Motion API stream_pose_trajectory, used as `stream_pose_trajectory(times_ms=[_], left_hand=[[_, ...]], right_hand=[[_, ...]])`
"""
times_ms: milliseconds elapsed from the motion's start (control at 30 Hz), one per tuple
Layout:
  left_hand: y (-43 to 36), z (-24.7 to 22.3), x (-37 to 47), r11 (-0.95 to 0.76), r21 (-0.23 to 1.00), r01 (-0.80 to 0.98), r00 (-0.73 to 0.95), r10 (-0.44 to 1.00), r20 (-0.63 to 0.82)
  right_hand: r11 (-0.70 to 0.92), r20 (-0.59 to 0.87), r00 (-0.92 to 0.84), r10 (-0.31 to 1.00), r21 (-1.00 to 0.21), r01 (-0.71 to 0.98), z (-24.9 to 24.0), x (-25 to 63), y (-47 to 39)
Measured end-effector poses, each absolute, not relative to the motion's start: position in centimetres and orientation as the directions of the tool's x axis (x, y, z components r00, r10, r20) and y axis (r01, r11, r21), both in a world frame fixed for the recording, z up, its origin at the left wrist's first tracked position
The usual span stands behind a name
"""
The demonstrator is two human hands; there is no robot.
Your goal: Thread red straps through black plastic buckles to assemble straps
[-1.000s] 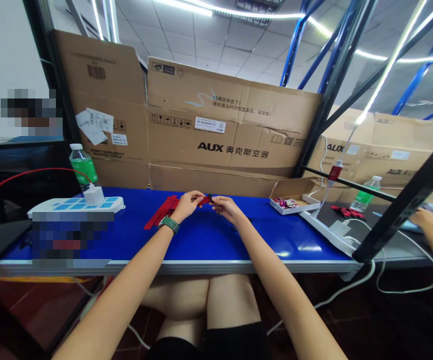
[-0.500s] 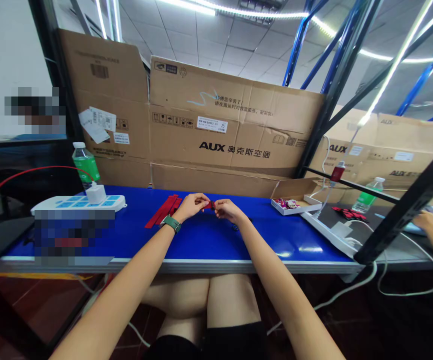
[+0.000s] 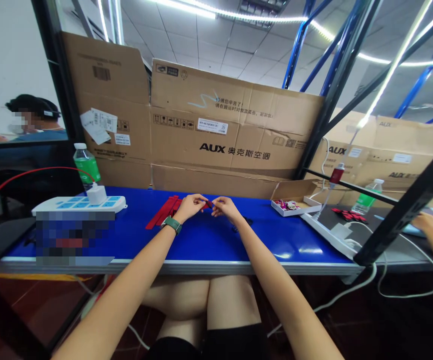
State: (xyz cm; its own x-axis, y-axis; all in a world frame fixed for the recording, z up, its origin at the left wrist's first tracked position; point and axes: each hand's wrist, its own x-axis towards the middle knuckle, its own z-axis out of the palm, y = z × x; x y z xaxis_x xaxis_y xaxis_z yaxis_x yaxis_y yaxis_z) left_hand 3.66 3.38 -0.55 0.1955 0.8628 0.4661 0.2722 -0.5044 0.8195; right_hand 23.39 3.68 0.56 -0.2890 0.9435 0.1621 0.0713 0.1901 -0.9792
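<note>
My left hand [image 3: 190, 208], with a green-banded watch [image 3: 172, 225] at its wrist, pinches a small dark red piece of strip [image 3: 208, 205] over the blue table. My right hand [image 3: 225, 208] is closed, its thumb and fingertips pressed together at the right end of that same piece. Most of the piece is covered by fingers, so its exact shape cannot be made out. Several flat red fabric-like strips [image 3: 162, 214] lie on the table just left of my left hand. Partly behind my right wrist are small black items [image 3: 245, 223], too small to name.
A white power strip [image 3: 77, 204] with a charger and a green-labelled bottle [image 3: 86, 164] stand at the left. An open small box [image 3: 295, 206] with small colourful items lies at the right. Cardboard [image 3: 224, 170] walls the back. Co-workers sit on both sides.
My right fingertips have shifted slightly along the small red piece, which now shows as a darker, tilted bit between the hands. The arms stay nearly in place.
</note>
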Motion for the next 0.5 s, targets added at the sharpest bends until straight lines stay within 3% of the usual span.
stream_pose_trajectory(times_ms=[200, 300, 367, 500], left_hand=[[3.5, -1.0, 3.8, -0.490, 0.822, 0.291, 0.211, 0.871, 0.445], [3.0, -1.0, 4.2, -0.474, 0.798, 0.371, 0.256, 0.879, 0.403], [2.6, -0.9, 4.2, -0.524, 0.705, 0.478, 0.311, 0.852, 0.422], [1.9, -0.6, 3.7, -0.649, 0.394, 0.651, 0.438, 0.745, 0.503]], right_hand=[[0.332, 0.236, -0.377, 0.896, -0.919, 0.213, 0.1, 23.3, 4.1], [0.305, 0.199, -0.355, 0.913, -0.912, 0.274, -0.1, 23.5, 4.0], [0.286, 0.171, -0.305, 0.937, -0.877, 0.386, 0.0, 23.6, 4.0], [0.300, 0.249, -0.172, 0.953, -0.712, 0.635, 0.2, 23.7, 3.7]])
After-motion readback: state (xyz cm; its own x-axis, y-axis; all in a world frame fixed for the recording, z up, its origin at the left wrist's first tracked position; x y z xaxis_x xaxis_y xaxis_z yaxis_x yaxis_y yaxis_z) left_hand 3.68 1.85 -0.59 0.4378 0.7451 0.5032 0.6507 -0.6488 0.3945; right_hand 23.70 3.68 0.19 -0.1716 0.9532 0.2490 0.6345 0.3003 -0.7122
